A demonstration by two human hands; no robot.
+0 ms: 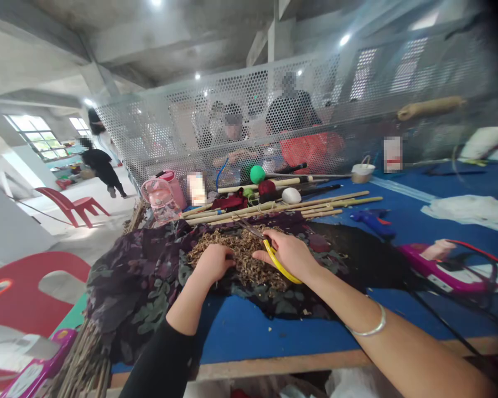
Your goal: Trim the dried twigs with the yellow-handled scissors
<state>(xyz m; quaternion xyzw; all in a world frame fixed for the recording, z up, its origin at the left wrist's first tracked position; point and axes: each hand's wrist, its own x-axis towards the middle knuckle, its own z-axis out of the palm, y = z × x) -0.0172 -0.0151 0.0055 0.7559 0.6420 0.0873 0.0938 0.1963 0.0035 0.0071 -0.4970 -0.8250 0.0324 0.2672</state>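
Note:
A heap of brown chopped plant scraps (pixel 240 257) lies on a dark flowered cloth (pixel 149 276) spread over the blue table (pixel 249 331). My left hand (pixel 213 262) is closed into the left side of the heap, its fingers curled into the scraps. My right hand (pixel 288 254) rests on the right side of the heap and grips yellow-handled scissors (pixel 274 254), blades pointing up-left toward a bundle of bamboo sticks (pixel 282 207). A silver bangle (pixel 371 326) sits on my right wrist.
Behind the sticks lie a green ball (pixel 257 174), a white ball (pixel 291 195), a pink bottle bag (pixel 162 199) and a blue glue gun (pixel 373 221). A pink device (pixel 440 271) with cables lies right. Red chairs (pixel 33 287) stand left. People sit behind a perforated screen (pixel 249 110).

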